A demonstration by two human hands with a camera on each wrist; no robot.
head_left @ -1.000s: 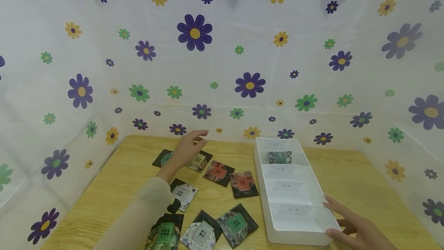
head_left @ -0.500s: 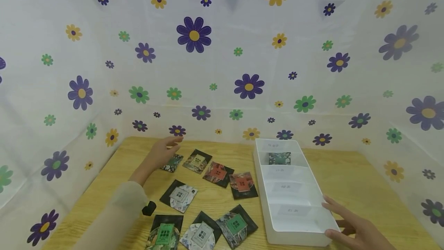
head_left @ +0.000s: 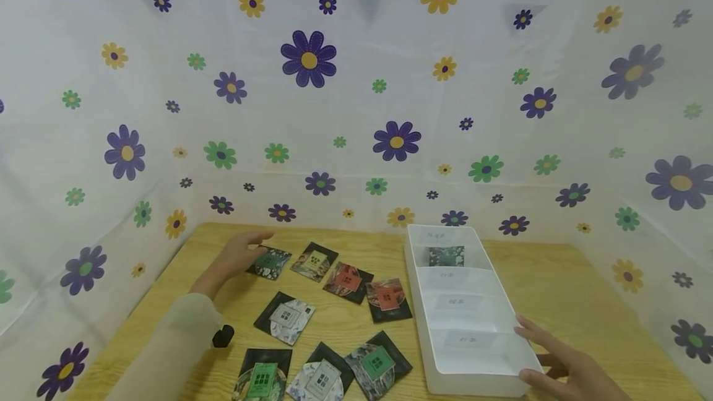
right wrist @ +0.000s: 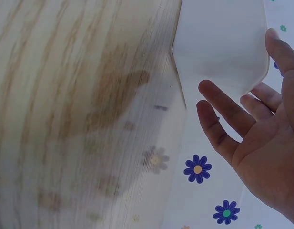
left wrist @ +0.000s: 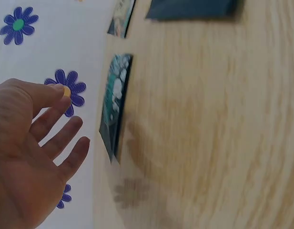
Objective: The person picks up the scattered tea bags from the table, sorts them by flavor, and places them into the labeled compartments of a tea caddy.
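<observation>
The left hand (head_left: 235, 256) hung at the dark green flowered packet (head_left: 275, 262), fingers loosely bent and holding nothing; the left wrist view showed a gap between fingertips and packet; the right hand (head_left: 576, 362) had its fingers spread along the near right corner of the white tray (head_left: 473, 385), lightly touching it, it seemed, rather than gripping. The step in hand looked like reaching for that packet; the next move seemed to call for pinching its edge, lifting it off the table (head_left: 178, 308) and carrying it to the tray, perhaps to the farthest compartment, where a similar packet (head_left: 447, 257) lay. Between the hands lay a yellow-labelled packet (head_left: 315, 262), two red-labelled packets (head_left: 388, 299), two white-labelled packets (head_left: 285, 318) and two green-labelled packets (head_left: 378, 364); beyond stood a flower-printed curtain (head_left: 356, 110).

The left hand covered the flowered packet's left side in the head view; the nearest green-labelled and white-labelled packets were cut off by the lower edge; the compartment labels were too faint to read; whether the right thumb bore on the tray's rim was hard to make out.
</observation>
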